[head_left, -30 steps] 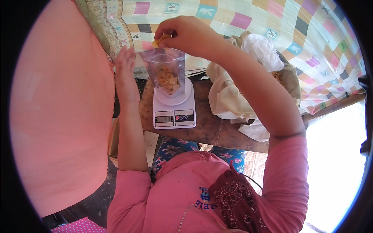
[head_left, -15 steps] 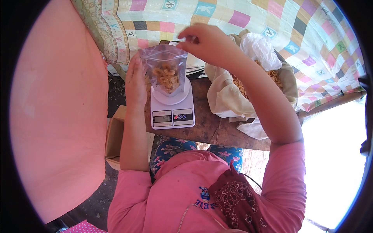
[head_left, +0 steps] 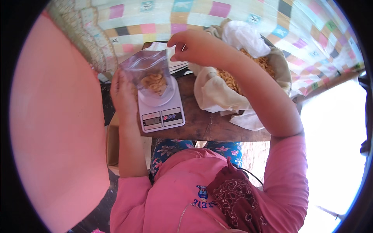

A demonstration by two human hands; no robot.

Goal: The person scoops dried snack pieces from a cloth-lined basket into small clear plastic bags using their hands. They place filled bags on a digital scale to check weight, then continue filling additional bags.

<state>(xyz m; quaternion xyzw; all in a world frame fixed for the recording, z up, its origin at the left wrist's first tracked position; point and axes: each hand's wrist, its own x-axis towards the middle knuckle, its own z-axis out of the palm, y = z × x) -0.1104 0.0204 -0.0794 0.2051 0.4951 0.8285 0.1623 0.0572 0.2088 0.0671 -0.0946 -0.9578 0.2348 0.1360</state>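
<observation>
A clear zip pouch (head_left: pixel 149 66) partly filled with curled yellow-brown chips (head_left: pixel 154 82) leans leftward on the round plate of a white digital kitchen scale (head_left: pixel 175 99). My left hand (head_left: pixel 122 93) grips the pouch's left side, its fingers partly hidden by the plastic. My right hand (head_left: pixel 190 48) hovers beside the pouch's upper right edge. Its thumb and forefinger are bent but apart, and nothing shows between them. The scale's display is lit too dimly to make out.
A cloth-lined basket (head_left: pixel 211 91) of loose chips (head_left: pixel 262 64), topped by a white plastic bag (head_left: pixel 246 39), stands right of the scale on a wooden table (head_left: pixel 206 128). Papers (head_left: pixel 176 70) lie behind the scale. Below the table's left side is a cardboard box (head_left: pixel 112 143).
The whole view has shifted, so table things appear farther left. The pouch leans more to the left under my left hand. My right hand has come slightly lower, still beside the pouch's top.
</observation>
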